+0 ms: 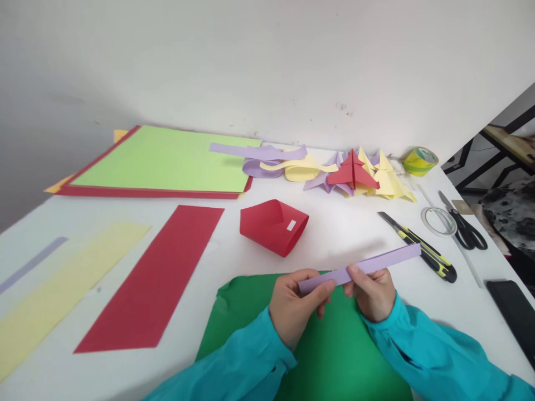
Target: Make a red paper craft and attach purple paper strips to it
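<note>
Between my two hands runs a narrow purple paper strip (388, 260), folded lengthwise and tilted up to the right. My left hand (296, 303) pinches its left end, thumb on top. Further along, my right hand (371, 292) grips the strip near its middle between thumb and fingers. Both hands are above a green sheet (334, 351) at the table's front. Just beyond them lies a rolled red paper piece (267, 223) with a small white patch of tape on it.
Left lie a red paper strip (154, 278), a yellow strip (71, 289) and a thin purple strip (33, 264). Green sheets (167, 161) and folded paper planes (353, 170) line the back. A utility knife (422, 248), scissors (463, 225), tape rolls (438, 221) and a black phone-like object (512, 309) are right.
</note>
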Motion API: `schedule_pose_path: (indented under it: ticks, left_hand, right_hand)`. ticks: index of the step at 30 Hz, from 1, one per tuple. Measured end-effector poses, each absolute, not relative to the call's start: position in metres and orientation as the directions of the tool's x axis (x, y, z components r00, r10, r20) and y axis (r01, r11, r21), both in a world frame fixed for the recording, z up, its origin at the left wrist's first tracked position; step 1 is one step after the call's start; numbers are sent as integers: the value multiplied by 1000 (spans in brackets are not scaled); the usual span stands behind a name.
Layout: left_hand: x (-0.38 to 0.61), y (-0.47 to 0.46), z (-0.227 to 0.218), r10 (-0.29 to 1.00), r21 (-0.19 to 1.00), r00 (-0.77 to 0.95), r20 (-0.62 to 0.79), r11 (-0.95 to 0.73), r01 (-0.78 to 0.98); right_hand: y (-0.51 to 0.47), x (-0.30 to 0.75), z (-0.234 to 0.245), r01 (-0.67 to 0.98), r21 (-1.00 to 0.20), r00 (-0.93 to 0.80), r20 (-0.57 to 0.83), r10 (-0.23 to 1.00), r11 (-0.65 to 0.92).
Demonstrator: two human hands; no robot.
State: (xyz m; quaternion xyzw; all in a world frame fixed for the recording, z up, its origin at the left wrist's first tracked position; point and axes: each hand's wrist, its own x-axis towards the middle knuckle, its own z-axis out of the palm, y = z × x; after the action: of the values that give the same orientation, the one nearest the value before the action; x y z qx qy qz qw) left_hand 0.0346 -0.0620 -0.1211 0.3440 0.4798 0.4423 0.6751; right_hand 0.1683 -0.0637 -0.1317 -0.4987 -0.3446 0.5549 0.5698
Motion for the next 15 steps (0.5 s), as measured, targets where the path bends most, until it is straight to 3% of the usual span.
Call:
schedule_pose_path:
  ticks: [7, 15]
  left_hand:
    - [33, -63, -121, 921, 836, 106, -374, 385, -392]
    - [36, -63, -117, 945, 923, 236, -225, 285, -258]
  right_hand:
    - [-63, 167, -132, -319, -943, 187, -157, 970, -91]
    - [-68, 166, -141, -239, -966, 67, -121, 990, -102]
